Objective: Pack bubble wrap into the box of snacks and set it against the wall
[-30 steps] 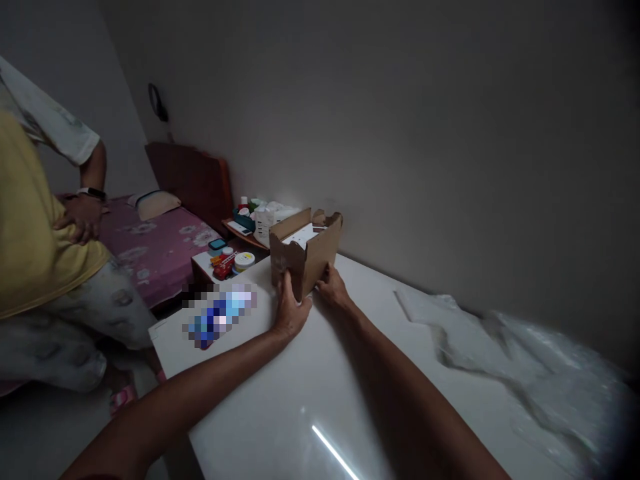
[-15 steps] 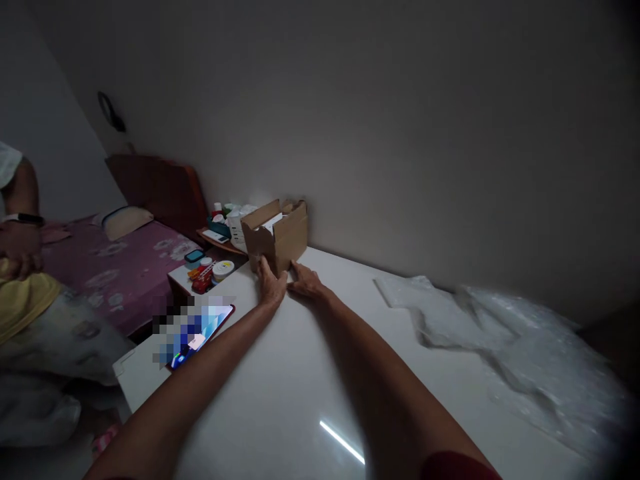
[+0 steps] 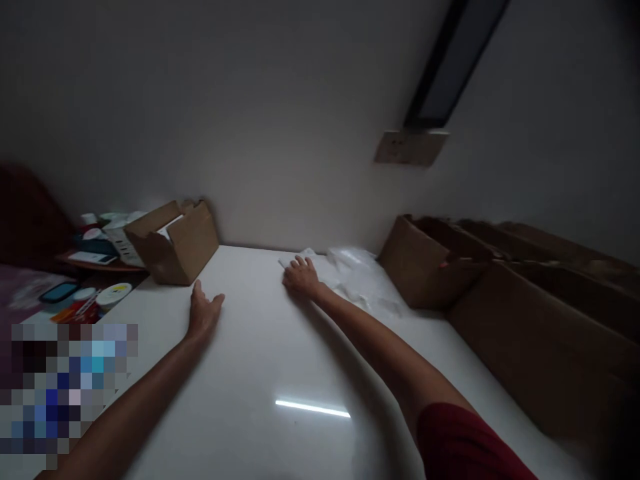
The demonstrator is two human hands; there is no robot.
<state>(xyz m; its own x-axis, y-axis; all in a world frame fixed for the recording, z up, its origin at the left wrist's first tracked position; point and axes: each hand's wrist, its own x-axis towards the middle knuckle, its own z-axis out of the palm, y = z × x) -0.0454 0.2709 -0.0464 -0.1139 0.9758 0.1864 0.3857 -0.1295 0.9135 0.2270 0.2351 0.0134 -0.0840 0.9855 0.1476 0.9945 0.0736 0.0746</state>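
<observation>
Brown cardboard, small open-topped box (image 3: 193,243) at far left of the white glossy surface (image 3: 260,347), upright by the wall, flaps raised, a flat white item (image 3: 169,228) sticking up inside; rest of its contents hidden. Left hand (image 3: 204,313) just beside the box's near bottom corner: grip released, fingers spread, nothing in it, contact with the cardboard unclear. Right hand (image 3: 301,275) at the left end of the crumpled clear plastic sheet (image 3: 357,277), which lies along the wall side; fingers bent over that end, but can't tell whether the grip is pinching it or just resting on it. Right side: brown cardboard box with raised walls (image 3: 417,273), against a larger dark-brown cardboard box (image 3: 535,347); tops uncovered, interiors too dark to read. Left, beyond the small box: white slotted plastic basket (image 3: 121,241), pale items at its rim, too blurred to name. Near it, lower: round white tub with a yellow-marked lid (image 3: 114,295), lid on, contents hidden, next to a red packet (image 3: 83,309).
</observation>
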